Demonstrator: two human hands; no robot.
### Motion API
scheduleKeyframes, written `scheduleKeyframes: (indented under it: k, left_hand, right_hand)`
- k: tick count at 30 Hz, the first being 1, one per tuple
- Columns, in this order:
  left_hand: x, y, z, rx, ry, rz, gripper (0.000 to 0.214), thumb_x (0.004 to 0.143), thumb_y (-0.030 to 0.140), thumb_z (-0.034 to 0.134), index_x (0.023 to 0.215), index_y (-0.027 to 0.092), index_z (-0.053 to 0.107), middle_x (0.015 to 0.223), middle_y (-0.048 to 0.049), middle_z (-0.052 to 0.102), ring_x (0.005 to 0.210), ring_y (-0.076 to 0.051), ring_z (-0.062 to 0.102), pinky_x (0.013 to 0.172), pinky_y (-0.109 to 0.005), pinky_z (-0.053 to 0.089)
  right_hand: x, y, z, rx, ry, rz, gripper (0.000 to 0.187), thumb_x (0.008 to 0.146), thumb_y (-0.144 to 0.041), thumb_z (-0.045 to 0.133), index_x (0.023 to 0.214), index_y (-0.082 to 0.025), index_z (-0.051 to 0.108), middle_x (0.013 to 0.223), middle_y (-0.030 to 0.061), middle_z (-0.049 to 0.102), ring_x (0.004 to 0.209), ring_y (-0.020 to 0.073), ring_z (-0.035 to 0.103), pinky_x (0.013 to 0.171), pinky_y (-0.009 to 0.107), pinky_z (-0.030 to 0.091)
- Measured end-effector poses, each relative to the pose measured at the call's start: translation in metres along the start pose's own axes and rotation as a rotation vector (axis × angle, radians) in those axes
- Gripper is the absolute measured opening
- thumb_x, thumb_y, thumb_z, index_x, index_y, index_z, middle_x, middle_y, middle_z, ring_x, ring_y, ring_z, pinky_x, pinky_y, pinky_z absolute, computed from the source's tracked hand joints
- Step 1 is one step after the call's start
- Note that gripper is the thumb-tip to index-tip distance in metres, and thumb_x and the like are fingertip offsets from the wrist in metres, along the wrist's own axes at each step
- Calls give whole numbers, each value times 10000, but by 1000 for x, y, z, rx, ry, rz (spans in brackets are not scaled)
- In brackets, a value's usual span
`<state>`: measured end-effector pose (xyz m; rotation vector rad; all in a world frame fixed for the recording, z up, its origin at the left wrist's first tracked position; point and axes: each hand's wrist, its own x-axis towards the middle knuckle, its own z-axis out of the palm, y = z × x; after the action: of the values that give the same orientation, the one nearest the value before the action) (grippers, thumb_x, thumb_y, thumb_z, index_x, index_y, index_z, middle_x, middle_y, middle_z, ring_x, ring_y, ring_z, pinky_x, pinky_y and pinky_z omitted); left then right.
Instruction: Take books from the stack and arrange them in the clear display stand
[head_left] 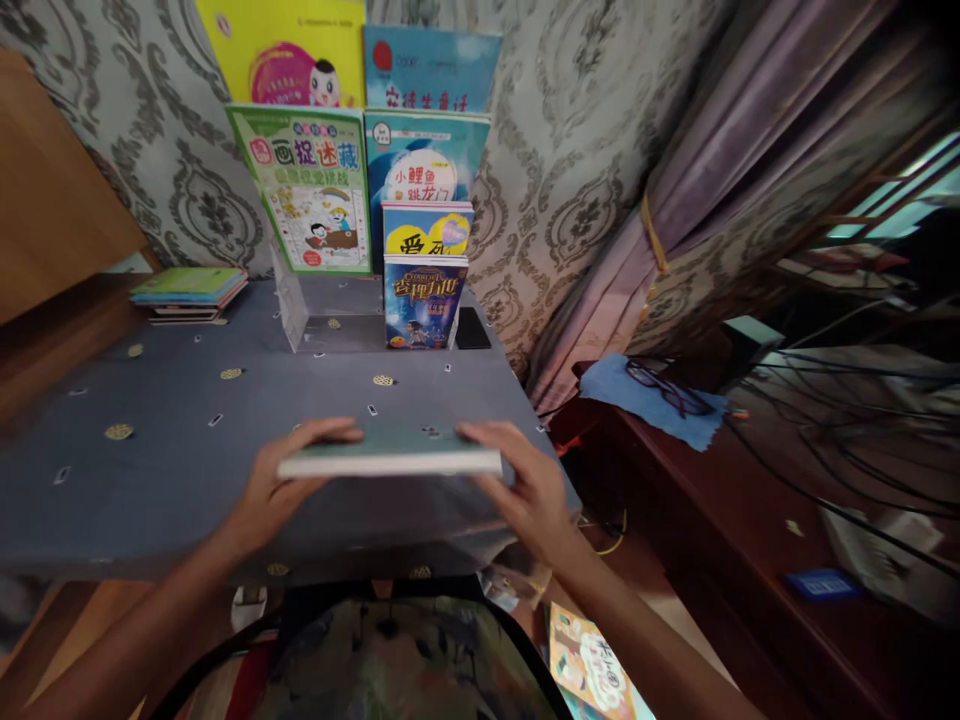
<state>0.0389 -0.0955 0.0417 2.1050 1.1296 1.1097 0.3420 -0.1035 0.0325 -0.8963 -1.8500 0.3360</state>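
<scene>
I hold a thin book [390,458] flat and level above the near edge of a table draped in a grey cloth [172,450]. My left hand [281,485] grips its left end with the thumb on top. The book's right end is pinched by my right hand [521,485]. Its cover looks green and its page edge faces me. Behind it a clear tiered stand [300,315] shows several children's books, with a dark blue book [424,300] in the lowest row on the right.
A small stack of books [187,292] lies at the table's back left, and a black phone [472,328] rests beside the stand. To the right are a dark wooden desk [720,500] with glasses on a blue cloth [652,395], cables, and curtains.
</scene>
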Motion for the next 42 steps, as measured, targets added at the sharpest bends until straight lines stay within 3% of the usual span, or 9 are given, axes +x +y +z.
scheduleKeyframes:
  k: [3,10,13,18,22,29,35,38,42]
  left_hand:
    - [30,-28,25,-142,213,-230,499,886,538,553,1199,160,644,1119,-105,733,1090,-288,661,1006,-465,510]
    - [62,-64,48,-312,340,-284,509,866,568,585,1207,192,543,1222,-89,667,1119,-242,631,990,-379,498]
    - [69,-71,42,-237,207,-462,573,823,629,591,1174,178,554,1044,-90,711,914,-255,680,791,-359,545]
    - [69,-76,26,459,-156,-508,378,889,500,523,1080,192,630,823,-87,723,821,-291,697,721,-346,488]
    - [70,-71,22,748,-209,-403,286,946,417,457,1037,214,637,908,-97,734,880,-278,699,745,-336,487]
    - [101,-95,39,765,-155,-161,358,952,319,467,1229,126,587,1352,-210,587,1246,-330,552,1010,-472,452]
    - [111,-127,52,670,-77,-133,432,962,281,431,1359,146,532,1470,-195,517,1384,-319,464,1108,-494,394]
    - [107,-134,51,596,-71,-87,491,931,275,458,1407,157,496,1483,-180,508,1384,-306,467,1108,-478,410]
    - [105,-135,51,590,-67,-89,489,924,249,446,1396,136,508,1440,-187,546,1327,-305,523,1081,-475,437]
  right_hand:
    - [22,31,32,86,14,208,253,950,-403,575,1046,-223,725,906,56,741,809,210,686,741,342,555]
    - [45,66,64,179,12,355,396,928,-481,540,1145,-174,665,837,39,704,725,188,637,644,284,492]
    - [50,72,59,58,-44,444,430,925,-424,541,1251,-150,605,668,-14,636,592,163,573,571,261,424]
    - [46,76,50,-389,-326,591,272,899,-336,589,1094,-181,697,668,3,671,659,189,624,587,263,371]
    - [44,70,47,-513,-373,566,301,928,-348,562,1169,-210,677,762,25,732,735,211,681,602,264,403]
    - [62,60,64,-597,-374,387,296,966,-309,537,1227,-208,634,1000,119,761,919,261,717,766,333,512]
    - [99,58,121,-231,-550,52,471,1008,-355,479,1409,-108,492,1429,185,571,1356,264,505,1131,406,386]
    - [114,67,147,-152,-591,101,662,1020,-451,431,1527,-41,316,1590,241,344,1497,292,308,1208,457,283]
    - [122,83,160,-153,-624,136,724,1021,-539,370,1542,-42,302,1601,234,322,1511,309,274,1226,493,238]
